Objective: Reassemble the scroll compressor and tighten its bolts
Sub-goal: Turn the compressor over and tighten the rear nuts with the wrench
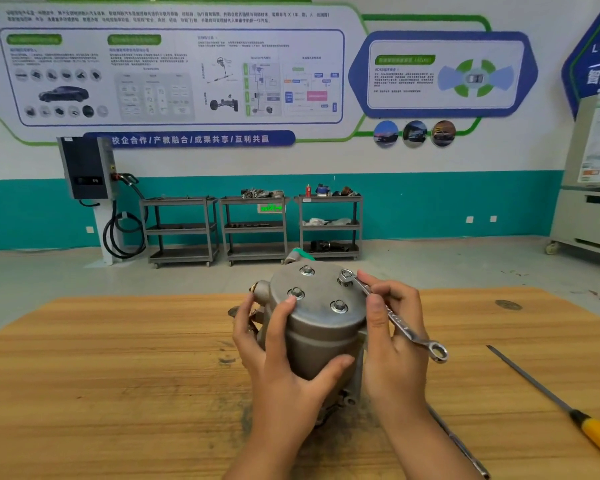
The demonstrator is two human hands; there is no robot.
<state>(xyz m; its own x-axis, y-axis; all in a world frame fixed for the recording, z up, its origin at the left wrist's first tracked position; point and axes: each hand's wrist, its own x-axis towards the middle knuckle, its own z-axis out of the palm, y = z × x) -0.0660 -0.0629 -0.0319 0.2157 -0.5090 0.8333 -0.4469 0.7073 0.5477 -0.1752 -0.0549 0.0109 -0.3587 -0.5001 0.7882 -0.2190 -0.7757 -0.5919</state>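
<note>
The left hand (281, 368) and right hand (395, 348) hide the lower body of the compressor (326, 327) and part of the wrench (406, 329) shank. Near the right edge of the worktop (118, 375), the frame cuts off the yellow-handled tool (596, 434). The wall poster (174, 74) print is blurred.

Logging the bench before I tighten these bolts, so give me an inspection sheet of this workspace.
Surface: wooden table, stained near the work.
Job's things: compressor standing on end, four bolts in its cover; wrench ring on the far right bolt.
Clutter: yellow-handled tool on the table's right; thin metal rod near the front edge.
Hands: left hand grips the compressor body; right hand holds the wrench shank.
Cables: charger cable looped by the wall, off the table.
Surroundings: three shelf carts, wall charger, posters, wheeled cabinet.
</note>
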